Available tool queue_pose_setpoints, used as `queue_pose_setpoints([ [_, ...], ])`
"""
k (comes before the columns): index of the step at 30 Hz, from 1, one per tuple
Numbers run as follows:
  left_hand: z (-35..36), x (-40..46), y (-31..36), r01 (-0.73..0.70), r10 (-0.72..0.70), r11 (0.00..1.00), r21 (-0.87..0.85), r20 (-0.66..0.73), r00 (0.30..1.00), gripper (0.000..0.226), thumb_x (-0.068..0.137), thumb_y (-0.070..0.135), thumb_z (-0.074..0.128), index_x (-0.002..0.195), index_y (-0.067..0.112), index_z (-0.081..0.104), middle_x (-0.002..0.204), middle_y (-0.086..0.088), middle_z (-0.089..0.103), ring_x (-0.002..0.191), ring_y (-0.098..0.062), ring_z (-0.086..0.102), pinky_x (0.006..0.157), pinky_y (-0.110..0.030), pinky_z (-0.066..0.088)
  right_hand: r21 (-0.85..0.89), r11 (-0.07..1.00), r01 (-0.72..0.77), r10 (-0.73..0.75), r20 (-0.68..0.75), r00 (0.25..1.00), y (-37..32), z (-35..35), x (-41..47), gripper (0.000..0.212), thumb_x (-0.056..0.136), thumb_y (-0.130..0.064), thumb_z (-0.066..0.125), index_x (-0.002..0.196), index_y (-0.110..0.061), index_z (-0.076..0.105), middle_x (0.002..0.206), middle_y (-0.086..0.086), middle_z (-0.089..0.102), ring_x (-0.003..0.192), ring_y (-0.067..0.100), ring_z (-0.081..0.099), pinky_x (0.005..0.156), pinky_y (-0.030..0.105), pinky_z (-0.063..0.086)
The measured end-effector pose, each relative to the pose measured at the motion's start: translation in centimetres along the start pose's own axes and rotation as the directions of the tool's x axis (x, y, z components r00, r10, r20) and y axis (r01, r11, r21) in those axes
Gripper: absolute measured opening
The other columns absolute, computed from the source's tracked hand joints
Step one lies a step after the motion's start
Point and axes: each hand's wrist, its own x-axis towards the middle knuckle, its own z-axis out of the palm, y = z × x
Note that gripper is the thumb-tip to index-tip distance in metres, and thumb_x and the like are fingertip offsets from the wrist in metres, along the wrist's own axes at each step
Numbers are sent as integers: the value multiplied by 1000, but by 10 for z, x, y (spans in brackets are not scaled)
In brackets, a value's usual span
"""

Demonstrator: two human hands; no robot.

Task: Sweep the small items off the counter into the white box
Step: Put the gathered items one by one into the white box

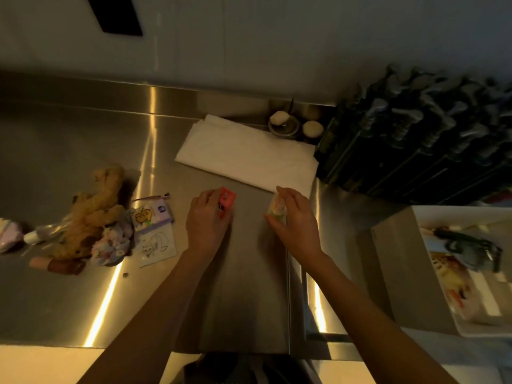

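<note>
Nearest, both forearms reach out over the steel counter; the left hand has its fingers curled round a small red packet, and the right hand pinches a small pale packet between thumb and fingers; both packets sit low over the bare middle of the counter, though whether they touch it I cannot tell. To the right and below the counter's edge stands the white box, already holding a jumble of items, well apart from both hands. To the left lies the remaining heap: a tan plush toy, a colouring card, a sticker sheet and a brown tube, all close together. Farther back a folded white cloth lies beside two small jars; dark stacked trays fill the right corner. By my reading the job is partway through, with two packets in hand; the next move calls for carrying them rightward past the counter edge and letting go over the box, then returning for the heap on the left.
</note>
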Motion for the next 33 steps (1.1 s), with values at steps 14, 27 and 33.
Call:
queue_pose_setpoints([
  [14, 9, 22, 193, -353, 344, 924, -144, -87, 935, 47, 76, 17, 73, 121, 12, 60, 115, -6, 60, 99, -25, 52, 78, -31, 43, -79, 997, 21, -43, -287, 957, 51, -171, 5, 64, 81, -29, 73, 137, -13, 46, 133, 9, 48, 120, 21, 46, 96, 29, 42],
  [27, 104, -40, 373, -563, 586, 785, -260, 13, 810, 45, 80, 31, 60, 120, 10, 62, 113, -6, 62, 99, -25, 56, 79, -34, 48, -36, 977, -212, 185, -367, 912, 195, -311, -76, 60, 79, -30, 74, 131, -15, 49, 127, 3, 52, 115, 13, 47, 93, 26, 40],
  [33, 153, -73, 419, -577, 622, 768, -278, 110, 775, 44, 80, 26, 70, 121, 12, 61, 113, -5, 61, 99, -24, 56, 82, -33, 45, -39, 940, -340, 305, -349, 886, 251, -342, -119, 69, 79, -40, 73, 137, -17, 43, 134, 3, 48, 122, 14, 42, 96, 27, 38],
])
